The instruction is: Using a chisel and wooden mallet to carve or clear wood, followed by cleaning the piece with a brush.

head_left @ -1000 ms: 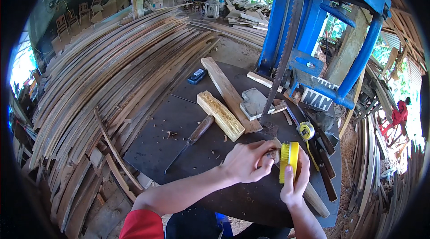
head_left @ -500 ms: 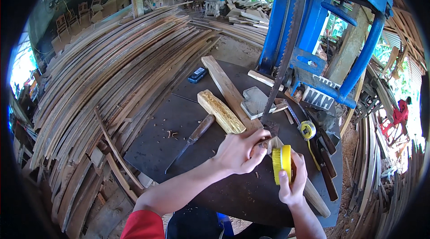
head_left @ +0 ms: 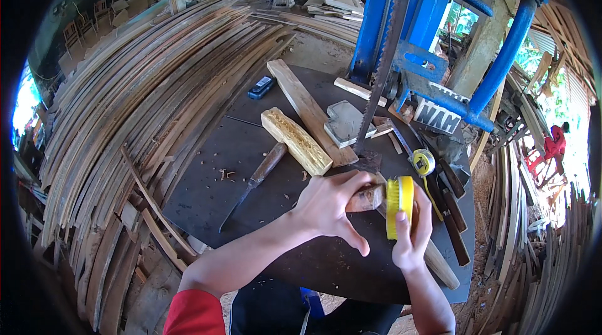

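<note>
My left hand (head_left: 327, 204) has its fingers around a short brown piece of wood (head_left: 367, 198), with the thumb spread away from it. In my right hand (head_left: 414, 238) is a yellow scrubbing brush (head_left: 401, 203), bristles turned left toward the wood and a small gap between them. Behind the brush a round wooden rod (head_left: 441, 266) slants to the table's near right; whether it joins the held piece is hidden. Left of my hands lie a chisel (head_left: 262, 170) with a wooden handle and a roughly carved yellowish wood block (head_left: 297, 140).
The saw blade (head_left: 381, 53) of a blue bandsaw (head_left: 373, 21) rises from the dark table (head_left: 207, 191). A plank (head_left: 307, 109), a blue device (head_left: 260, 88), a tape measure (head_left: 423, 162) and several wooden-handled tools (head_left: 453, 203) lie on it. Long boards (head_left: 150, 103) fill the left.
My left thumb has opened away from the wood, and more of the wood's end shows. The brush stays in my right hand, tilted slightly. The whole view has shifted a little.
</note>
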A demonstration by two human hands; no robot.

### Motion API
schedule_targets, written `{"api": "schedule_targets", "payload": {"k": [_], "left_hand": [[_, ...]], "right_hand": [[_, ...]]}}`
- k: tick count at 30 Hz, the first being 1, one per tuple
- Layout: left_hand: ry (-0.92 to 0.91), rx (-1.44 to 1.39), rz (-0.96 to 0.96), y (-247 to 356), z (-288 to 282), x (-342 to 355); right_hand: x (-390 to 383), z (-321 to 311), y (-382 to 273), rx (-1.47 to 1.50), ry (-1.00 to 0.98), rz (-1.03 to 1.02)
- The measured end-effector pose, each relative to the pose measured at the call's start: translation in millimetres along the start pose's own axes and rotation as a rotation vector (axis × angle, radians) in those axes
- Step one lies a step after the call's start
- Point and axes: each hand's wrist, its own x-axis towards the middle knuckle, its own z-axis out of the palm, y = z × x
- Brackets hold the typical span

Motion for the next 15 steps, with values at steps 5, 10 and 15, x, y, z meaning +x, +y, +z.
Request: {"api": "schedule_targets", "payload": {"k": [5,10,15], "left_hand": [[-0.044,-0.052,-0.027,5.9,4.7,-5.7],[-0.014,-0.073,-0.084,-6.2,-3.2,-5.4],[-0.246,-0.064,-0.102,7.6,3.4,-3.5]], "right_hand": [[2.2,-5.2,-5.7,-0.040,-0.017,-0.009],[2.3,-6.3,-3.7,-0.160,-0.140,-0.219],[7.8,-7.2,-5.1,-0.089,0.006,-0.074]]}}
